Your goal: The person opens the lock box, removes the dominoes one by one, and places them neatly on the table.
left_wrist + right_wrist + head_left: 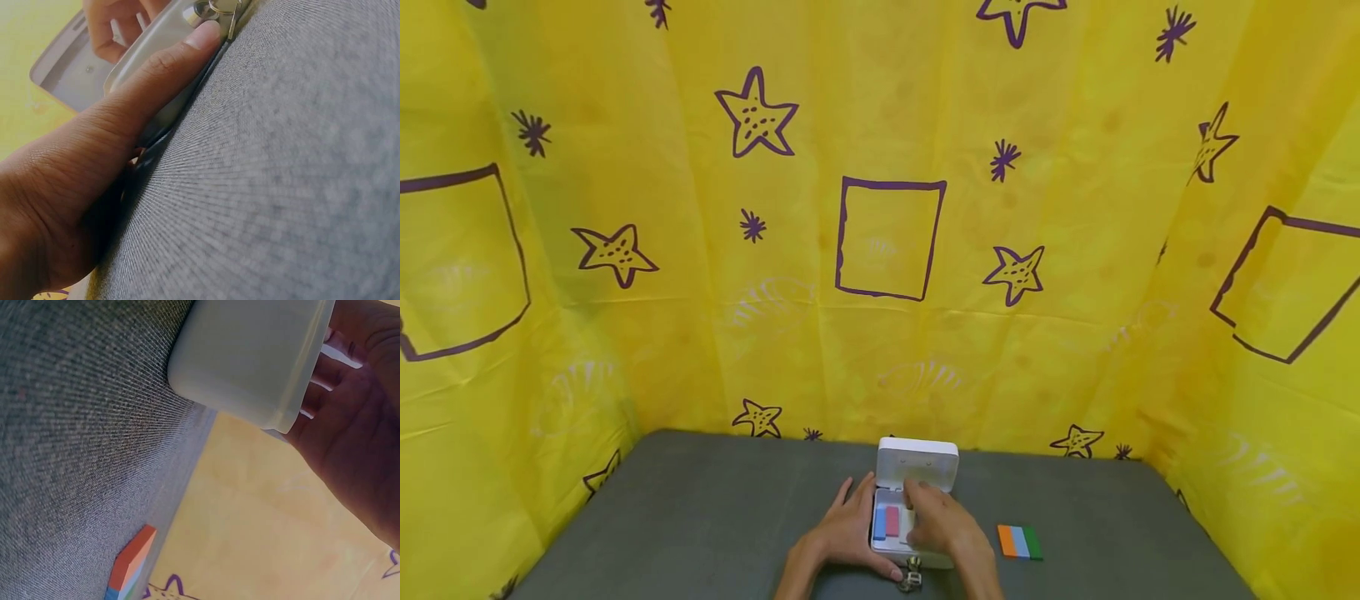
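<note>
A small white metal cash box (934, 560) stands on the grey table with its lid (917, 463) raised at the back. Inside, at the left, a blue block (879, 523) and a pink block (892, 521) lie side by side. My left hand (850, 527) holds the box by its left side, with the thumb along the front wall beside the lock (199, 12). My right hand (943, 521) reaches down over the right half of the box, fingers bent past the rim. Whether those fingertips pinch anything I cannot tell.
Orange, light blue and green blocks (1019, 542) lie together on the table (722, 517), right of the box. Keys (910, 580) hang at its front. A yellow curtain (887, 358) with purple stars and squares encloses the table at the back and sides.
</note>
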`<state>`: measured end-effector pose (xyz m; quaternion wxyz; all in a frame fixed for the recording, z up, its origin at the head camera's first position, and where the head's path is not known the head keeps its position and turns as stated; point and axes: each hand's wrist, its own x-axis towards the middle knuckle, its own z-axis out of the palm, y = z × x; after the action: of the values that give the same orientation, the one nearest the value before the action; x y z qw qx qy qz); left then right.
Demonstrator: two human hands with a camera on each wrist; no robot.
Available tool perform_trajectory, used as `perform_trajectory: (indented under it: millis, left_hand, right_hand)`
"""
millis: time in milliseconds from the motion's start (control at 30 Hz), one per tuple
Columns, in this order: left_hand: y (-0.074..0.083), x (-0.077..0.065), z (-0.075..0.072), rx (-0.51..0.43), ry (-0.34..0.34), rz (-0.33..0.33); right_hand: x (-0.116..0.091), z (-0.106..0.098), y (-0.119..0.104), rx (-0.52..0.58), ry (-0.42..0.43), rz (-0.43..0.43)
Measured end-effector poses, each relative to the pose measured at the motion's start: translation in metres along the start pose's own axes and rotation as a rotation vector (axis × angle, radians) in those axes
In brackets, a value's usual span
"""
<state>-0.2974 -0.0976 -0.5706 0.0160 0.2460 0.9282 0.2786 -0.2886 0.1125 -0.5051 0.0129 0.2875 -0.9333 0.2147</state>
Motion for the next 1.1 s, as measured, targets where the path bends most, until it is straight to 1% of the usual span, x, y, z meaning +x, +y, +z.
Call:
perform_trajectory:
  millis: [133, 233, 333, 467, 567, 667, 767, 867, 1000, 1100]
  left_hand:
    - [0.001, -0.001, -0.001, -0.012, -0.011, 0.0]
    - [0.001, -0.001, -0.003, -0.029, -0.019, 0.006]
    - [-0.001, -0.002, -0.002, -0.053, -0.025, 0.015]
    - [-0.004, -0.002, -0.001, -0.069, -0.026, 0.016]
    - [-0.006, -0.002, 0.001, -0.064, -0.019, 0.014]
    - [-0.009, -0.001, 0.005, -0.06, 0.0, 0.006]
    - [-0.011, -0.001, 0.008, -0.068, 0.008, -0.008]
    - [-0.009, -0.001, 0.006, -0.064, 0.017, 0.006]
    - [-0.003, -0.002, 0.0, -0.059, 0.007, 0.01]
    - [0.001, -0.004, -0.003, -0.052, -0.002, -0.006]
  right_hand:
    - [-0.001, -0.001, 0.002, 0.089, -0.026, -0.025]
    - [-0.001, -0.001, 0.004, 0.132, -0.031, -0.059]
    - [0.0, -0.001, 0.006, 0.146, -0.027, -0.101]
    - [0.001, 0.0, 0.008, 0.165, -0.026, -0.128]
    - [0.003, 0.001, 0.01, 0.211, -0.04, -0.152]
    - [0.005, 0.001, 0.012, 0.313, -0.062, -0.183]
    - [0.005, -0.002, 0.012, 0.449, -0.078, -0.198]
    - [0.005, -0.006, 0.011, 0.566, -0.072, -0.206]
    - [0.003, -0.013, 0.011, 0.665, -0.061, -0.215]
    - [0.001, -0.017, 0.011, 0.706, -0.057, -0.206]
